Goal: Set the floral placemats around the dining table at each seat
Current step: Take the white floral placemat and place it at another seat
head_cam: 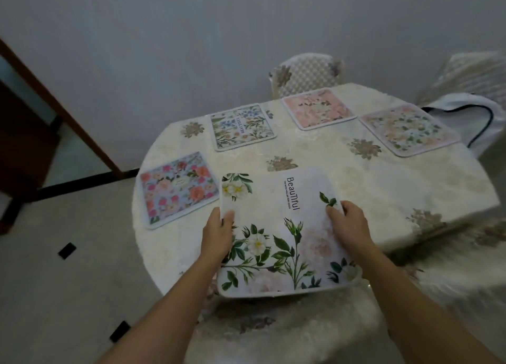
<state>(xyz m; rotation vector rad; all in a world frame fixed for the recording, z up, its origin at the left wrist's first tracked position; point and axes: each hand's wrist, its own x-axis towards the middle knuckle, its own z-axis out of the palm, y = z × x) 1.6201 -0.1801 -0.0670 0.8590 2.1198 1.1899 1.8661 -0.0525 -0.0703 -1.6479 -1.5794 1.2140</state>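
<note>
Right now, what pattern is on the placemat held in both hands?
White placemat with white flowers, green leaves and black "Beautiful" lettering; head view.

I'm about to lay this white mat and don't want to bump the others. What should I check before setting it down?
1. Grip: left hand and right hand each pinch a side edge of the white placemat: ok.
2. The bright-flowered mat, green-and-blue mat, pink mat and pale mat lie flat: ok.
3. Gap to the bright-flowered mat: the held corner overlaps its edge in this view: cannot tell.
4. The table under the held mat is hidden: cannot tell.
5. Near edge: seems to overhang the table rim: not ok.
</note>
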